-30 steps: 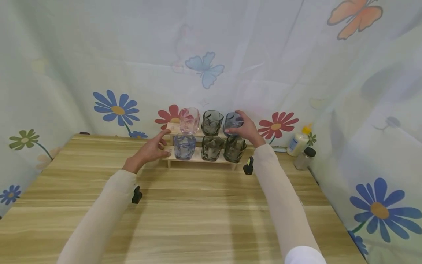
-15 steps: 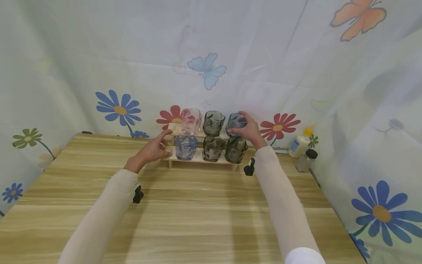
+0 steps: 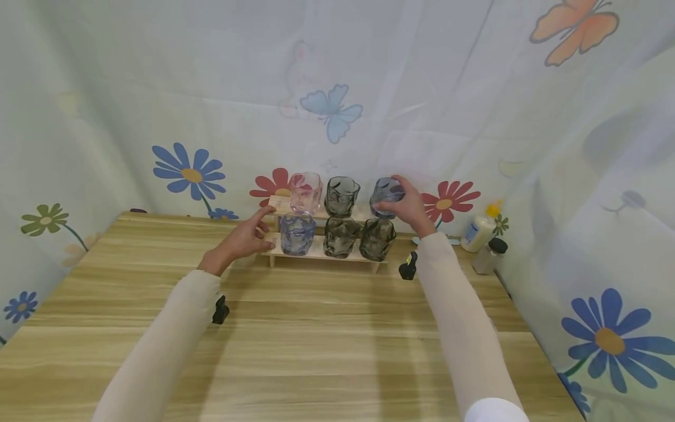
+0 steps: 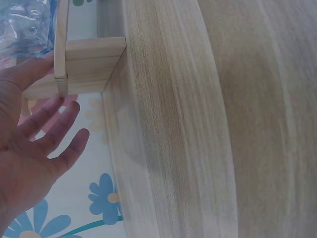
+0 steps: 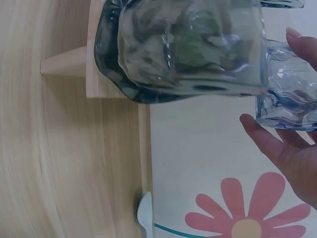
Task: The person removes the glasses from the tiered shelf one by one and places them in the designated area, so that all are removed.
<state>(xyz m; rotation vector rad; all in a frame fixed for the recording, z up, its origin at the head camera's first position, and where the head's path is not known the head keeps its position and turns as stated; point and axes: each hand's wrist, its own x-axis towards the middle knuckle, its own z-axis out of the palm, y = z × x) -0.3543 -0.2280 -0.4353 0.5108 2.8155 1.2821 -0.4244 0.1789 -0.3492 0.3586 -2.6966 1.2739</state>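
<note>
Head view: right grip point(image 3: 410, 205) holds blue glass tumbler point(image 3: 383, 196) upright at upper-right end of wooden stand point(image 3: 319, 249), shelf contact unclear. Left grip point(image 3: 241, 237) spread, touching stand's left end.

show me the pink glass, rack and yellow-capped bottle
Pink glass point(image 3: 306, 194): head view, its side
Rack point(image 4: 89, 72): left wrist view, one leg
Yellow-capped bottle point(image 3: 477, 232): head view, its body

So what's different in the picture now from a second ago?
The right hand still holds the blue cup and has moved it right, away from the back-row grey cup. The left hand stayed at the wooden stand's left end; the other cups stayed put.
</note>
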